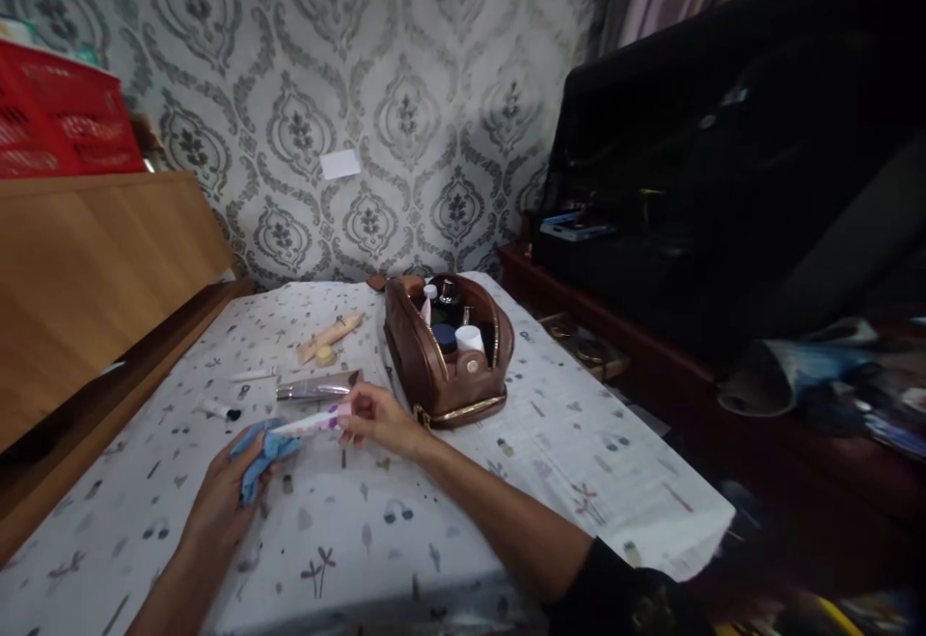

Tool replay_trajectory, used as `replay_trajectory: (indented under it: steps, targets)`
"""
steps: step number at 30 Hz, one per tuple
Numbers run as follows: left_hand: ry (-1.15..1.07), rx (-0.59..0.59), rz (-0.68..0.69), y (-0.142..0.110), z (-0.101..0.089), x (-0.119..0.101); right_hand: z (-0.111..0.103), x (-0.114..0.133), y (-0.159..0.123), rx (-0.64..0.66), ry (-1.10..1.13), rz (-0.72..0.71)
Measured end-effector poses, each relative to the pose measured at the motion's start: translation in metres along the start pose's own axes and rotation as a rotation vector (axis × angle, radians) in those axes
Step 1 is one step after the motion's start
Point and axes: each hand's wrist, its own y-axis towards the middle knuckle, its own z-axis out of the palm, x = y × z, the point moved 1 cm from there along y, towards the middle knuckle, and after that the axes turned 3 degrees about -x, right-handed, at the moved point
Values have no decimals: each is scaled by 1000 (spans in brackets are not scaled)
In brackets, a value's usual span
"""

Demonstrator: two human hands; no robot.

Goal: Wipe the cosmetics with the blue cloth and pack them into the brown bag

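Note:
My left hand (221, 496) is closed around a crumpled blue cloth (261, 455) over the table. My right hand (380, 416) pinches the pink-capped end of a white tube (311, 421), whose other end rests against the cloth. Just behind my right hand stands an open brown leather toiletry bag (423, 366) with several small bottles and jars inside.
The table wears a white patterned cloth (506, 482). On it lie a silvery tube (314, 389), a beige tube (329, 337), a small round jar (325, 355) and a small white tube (217, 410). A wooden cabinet (87, 269) stands left, a dark case (709, 182) right.

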Motion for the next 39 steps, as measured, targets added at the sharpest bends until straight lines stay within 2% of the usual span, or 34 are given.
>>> replay_trajectory:
  steps: [4,7,10,12,15,17,21,24,26,29,31,33,36,39]
  targets:
    - [-33,-46,-58,1,1,-2,3,-2,-2,-13,-18,-44]
    - [-53,-30,-62,-1,8,-6,3,9,-10,-52,-87,-117]
    - [-52,-52,-26,-3,18,-13,2,35,-28,-131,-334,-283]
    - [-28,-46,-9,-4,29,-16,0,57,-43,-113,-509,-403]
    - [48,-4,8,-5,48,-17,-11,90,-65,-118,-589,-503]
    - [123,95,51,-10,64,-16,-23,112,-79,-209,-578,-497]
    - [371,451,235,-35,102,-16,-55,160,-104,-486,-462,-449]
    - [622,719,360,-59,136,-15,-76,193,-118,-735,-560,-499]
    - [744,860,402,-69,159,-11,-86,207,-123,-798,-655,-517]
    - [882,928,560,-71,182,-1,-97,214,-124,-804,-780,-513]
    - [937,940,685,-68,189,5,-103,212,-123,-778,-847,-504]
    - [987,968,755,-66,188,8,-109,208,-120,-734,-906,-490]
    - [1026,979,785,-65,184,10,-117,204,-113,-688,-984,-461]
    - [958,955,815,-62,181,12,-121,202,-106,-655,-1044,-426]
